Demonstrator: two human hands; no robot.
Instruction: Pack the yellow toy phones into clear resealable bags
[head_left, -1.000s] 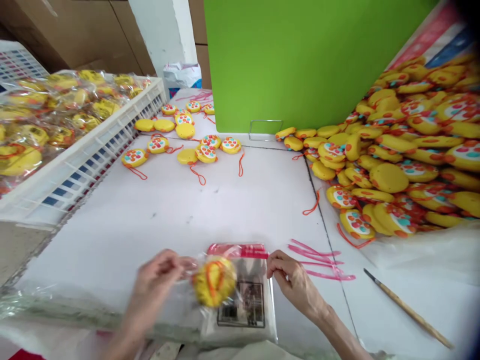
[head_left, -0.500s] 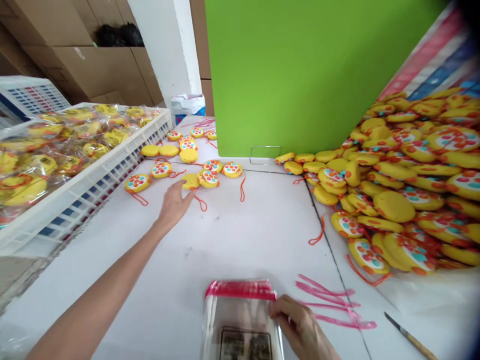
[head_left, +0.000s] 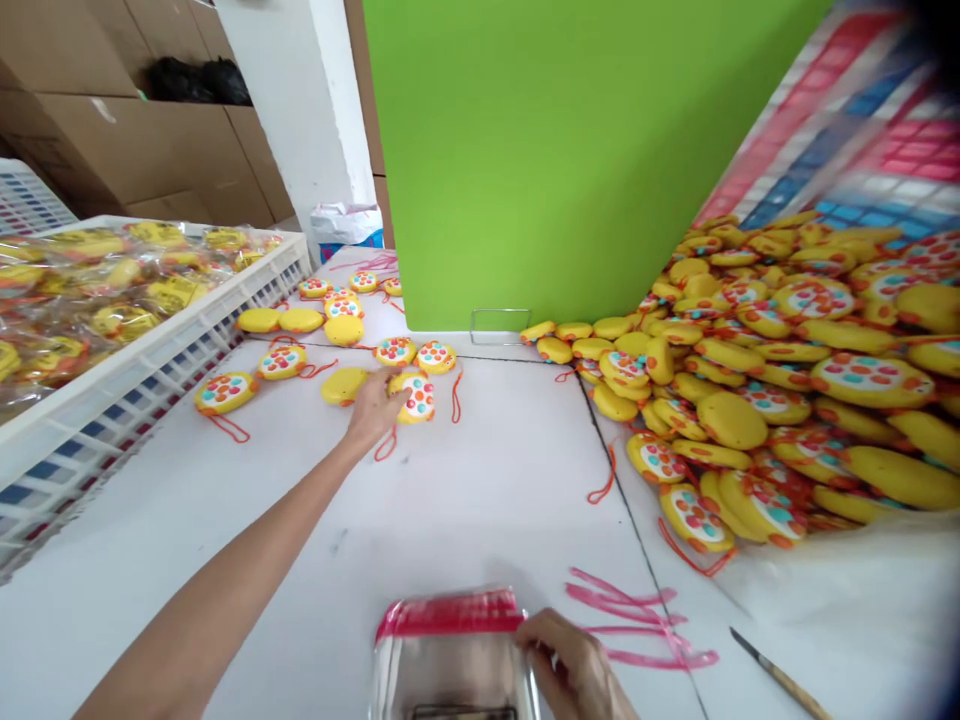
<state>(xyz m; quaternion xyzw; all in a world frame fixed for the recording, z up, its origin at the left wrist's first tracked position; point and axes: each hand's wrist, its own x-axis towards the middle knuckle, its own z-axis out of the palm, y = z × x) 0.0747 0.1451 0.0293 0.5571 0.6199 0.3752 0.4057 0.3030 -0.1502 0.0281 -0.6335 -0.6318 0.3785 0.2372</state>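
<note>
My left hand (head_left: 373, 405) reaches far out over the white table and closes its fingers on a round yellow toy (head_left: 416, 396) with red and teal dots and an orange cord. Other loose toys lie around it, one plain yellow (head_left: 343, 385) just to the left. My right hand (head_left: 571, 668) sits at the near edge, pinching the top right corner of a clear plastic bag (head_left: 450, 655) with a red seal strip.
A big heap of the same yellow toys (head_left: 780, 380) fills the right side. A white crate (head_left: 150, 365) of bagged toys stands at left. Pink peeled strips (head_left: 637, 625) and a thin brush (head_left: 780, 680) lie near right. A green panel (head_left: 555, 150) rises behind.
The bagged toy is gone from my hands. My left hand has gone from the near edge out to the loose toys and taken hold of one. My right hand stays on the bag.
</note>
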